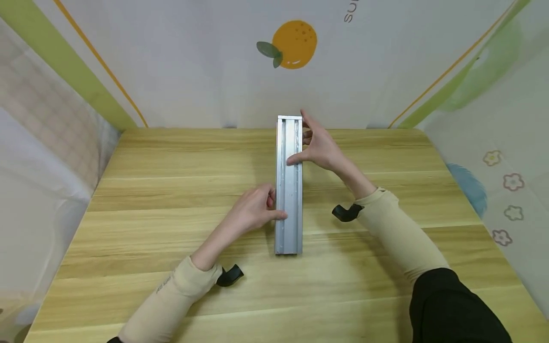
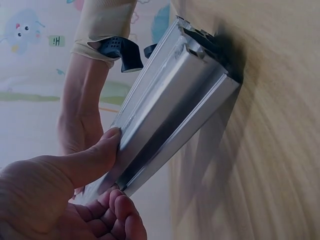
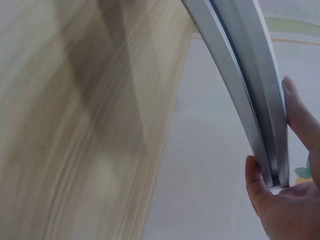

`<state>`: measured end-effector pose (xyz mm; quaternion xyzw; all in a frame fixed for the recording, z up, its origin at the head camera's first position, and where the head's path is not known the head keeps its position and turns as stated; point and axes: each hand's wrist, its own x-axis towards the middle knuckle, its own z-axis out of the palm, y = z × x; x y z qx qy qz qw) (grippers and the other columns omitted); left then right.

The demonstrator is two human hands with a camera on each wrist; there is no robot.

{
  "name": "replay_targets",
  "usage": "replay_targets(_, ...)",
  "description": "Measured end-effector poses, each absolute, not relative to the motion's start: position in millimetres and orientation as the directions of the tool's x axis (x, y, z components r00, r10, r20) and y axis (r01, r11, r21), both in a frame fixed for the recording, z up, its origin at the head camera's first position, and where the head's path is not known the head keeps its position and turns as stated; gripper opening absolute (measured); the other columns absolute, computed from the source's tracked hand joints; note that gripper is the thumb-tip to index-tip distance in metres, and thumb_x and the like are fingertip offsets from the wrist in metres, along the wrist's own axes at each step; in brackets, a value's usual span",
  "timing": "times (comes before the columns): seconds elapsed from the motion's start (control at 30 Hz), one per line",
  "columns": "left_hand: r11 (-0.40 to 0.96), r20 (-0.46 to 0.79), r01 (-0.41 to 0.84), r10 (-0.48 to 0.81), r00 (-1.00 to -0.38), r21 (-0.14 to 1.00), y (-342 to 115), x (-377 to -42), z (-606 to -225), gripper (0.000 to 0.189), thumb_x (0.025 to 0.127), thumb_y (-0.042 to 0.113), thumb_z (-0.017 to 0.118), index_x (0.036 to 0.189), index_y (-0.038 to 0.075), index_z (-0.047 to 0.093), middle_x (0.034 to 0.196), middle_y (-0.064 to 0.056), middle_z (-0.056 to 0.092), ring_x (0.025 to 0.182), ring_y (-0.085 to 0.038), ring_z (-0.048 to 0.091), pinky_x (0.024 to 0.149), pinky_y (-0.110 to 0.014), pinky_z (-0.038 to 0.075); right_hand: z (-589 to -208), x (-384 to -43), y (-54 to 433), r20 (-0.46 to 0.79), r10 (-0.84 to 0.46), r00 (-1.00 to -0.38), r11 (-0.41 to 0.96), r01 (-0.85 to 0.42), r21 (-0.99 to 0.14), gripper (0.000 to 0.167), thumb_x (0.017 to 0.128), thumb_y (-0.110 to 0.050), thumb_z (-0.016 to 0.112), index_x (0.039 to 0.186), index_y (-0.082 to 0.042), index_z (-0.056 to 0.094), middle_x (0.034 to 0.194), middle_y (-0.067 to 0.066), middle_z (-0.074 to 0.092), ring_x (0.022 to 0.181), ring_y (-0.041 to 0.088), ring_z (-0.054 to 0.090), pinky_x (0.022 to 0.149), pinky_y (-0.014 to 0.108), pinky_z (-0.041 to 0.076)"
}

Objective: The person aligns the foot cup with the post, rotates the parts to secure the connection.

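While gripping a slotted aluminium extrusion profile (image 1: 290, 190) from both long sides, holds it lengthwise over the wood-grain tabletop (image 1: 180, 157), with its far end raised and its near end low. Hard to tell touching from hovering under that near end.

At the profile's left side, toward the near end, pinches with the left hand (image 1: 257, 207): presses the thumb on the upper face and curls the other fingers in against the slotted side, parted only by the metal between.

At the profile's right side, close to the far end, grips with the right hand (image 1: 321, 148), spread wider: lays the thumb on the upper face, stretches a finger up to the far corner and sets a fingertip against the underside.

To the profile's left, on the beige sleeve (image 1: 184, 288), bears small dark lettering (image 1: 164, 285), too blurred to read. Just past that cuff, shows a black curved piece (image 1: 230, 275); to the profile's right, shows another at the opposite cuff.

Beyond the profile's far end, on the white backdrop (image 1: 193, 71), displays a printed orange (image 1: 295, 44) and, higher to the right, letters (image 1: 350, 10) reading "SU" before being cut off. Left of the profile in the left wrist view, shows a small green label (image 2: 56, 41), apparently reading "Hi", beside a printed blue figure (image 2: 23, 31).
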<state>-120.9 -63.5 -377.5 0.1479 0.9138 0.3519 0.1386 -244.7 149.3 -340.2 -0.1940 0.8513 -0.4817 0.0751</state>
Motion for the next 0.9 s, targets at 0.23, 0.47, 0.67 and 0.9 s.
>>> replay_targets(0.23, 0.708, -0.107, 0.198, 0.362, -0.926, 0.678, -64, -115, -376, 0.041, 0.083, 0.034, 0.086, 0.101, 0.009, 0.058, 0.098, -0.007, 0.064, 0.083, -0.019, 0.057, 0.075, -0.032, 0.048, -338, -238, 150, 0.097, -0.394, -0.914, 0.365, -0.252, -0.896, 0.126, 0.070, -0.004, 0.092, 0.165, -0.007, 0.010, 0.139, 0.016, 0.053, 0.122, 0.031, 0.063, 0.100, 0.037, 0.055)
replay_targets(0.47, 0.710, -0.072, 0.218, 0.354, -0.932, 0.670, -61, -113, -375, 0.049, 0.080, 0.036, 0.088, 0.107, 0.008, 0.058, 0.106, -0.007, 0.063, 0.090, -0.021, 0.058, 0.078, -0.034, 0.050, -341, -235, 153, 0.125, -0.393, -0.911, 0.289, -0.251, -0.924, 0.110, 0.072, 0.000, 0.090, 0.162, -0.012, 0.027, 0.130, 0.011, 0.056, 0.114, 0.025, 0.065, 0.097, 0.038, 0.056)
replay_targets(0.67, 0.607, -0.168, 0.078, 0.338, -0.926, 0.790, -64, -114, -377, 0.069, 0.080, 0.032, 0.088, 0.131, 0.008, 0.048, 0.118, -0.009, 0.067, 0.105, -0.023, 0.066, 0.090, -0.040, 0.055, -338, -232, 152, 0.115, -0.383, -0.916, 0.245, -0.221, -0.944, 0.114, 0.072, 0.005, 0.088, 0.164, -0.011, 0.021, 0.137, 0.013, 0.054, 0.119, 0.027, 0.064, 0.098, 0.033, 0.055)
replay_targets(0.9, 0.575, -0.210, 0.040, 0.362, -0.908, 0.817, -65, -114, -376, 0.087, 0.082, 0.030, 0.087, 0.149, 0.006, 0.038, 0.125, -0.009, 0.068, 0.108, -0.023, 0.070, 0.092, -0.041, 0.056, -334, -228, 151, 0.134, -0.373, -0.918, 0.235, -0.233, -0.944, 0.114, 0.072, 0.007, 0.087, 0.163, -0.009, 0.022, 0.136, 0.013, 0.053, 0.116, 0.025, 0.064, 0.095, 0.029, 0.055)
